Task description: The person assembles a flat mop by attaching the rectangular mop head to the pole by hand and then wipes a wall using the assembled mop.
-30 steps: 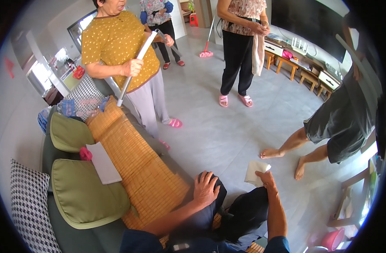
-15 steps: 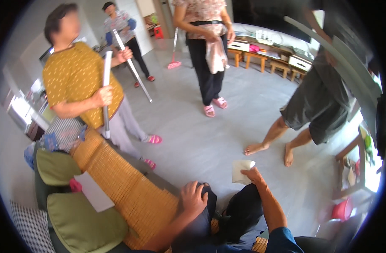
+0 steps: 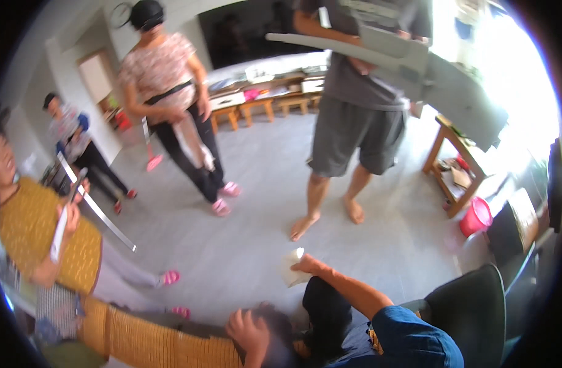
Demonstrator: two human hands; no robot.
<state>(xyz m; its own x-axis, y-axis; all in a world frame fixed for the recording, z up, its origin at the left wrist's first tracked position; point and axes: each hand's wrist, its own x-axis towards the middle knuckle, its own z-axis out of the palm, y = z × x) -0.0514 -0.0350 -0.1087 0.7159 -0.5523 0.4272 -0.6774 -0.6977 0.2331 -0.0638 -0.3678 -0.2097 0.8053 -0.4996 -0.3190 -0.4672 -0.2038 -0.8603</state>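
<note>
My right hand [image 3: 314, 266] is closed around a white paper roll [image 3: 293, 273], held out past my right knee. Loose paper shows at its top edge. My left hand [image 3: 249, 334] lies over my left knee in dark trousers, fingers apart and slightly bent, holding nothing. Beneath and beside my left arm runs a woven bamboo seat mat [image 3: 152, 337] on the sofa.
A barefoot person [image 3: 360, 135] ahead carries a long grey panel [image 3: 391, 55]. One person holds a cloth [image 3: 194, 138]; another, in yellow [image 3: 48, 239], grips pale poles [image 3: 97, 205]. Rightward are a pink bucket [image 3: 475, 216], wooden table [image 3: 443, 153] and dark chair [image 3: 471, 300].
The view has turned right, so the room shifts left in it. The panel carrier now faces me more upright. My right hand still holds the paper roll; my left still rests on the knee.
</note>
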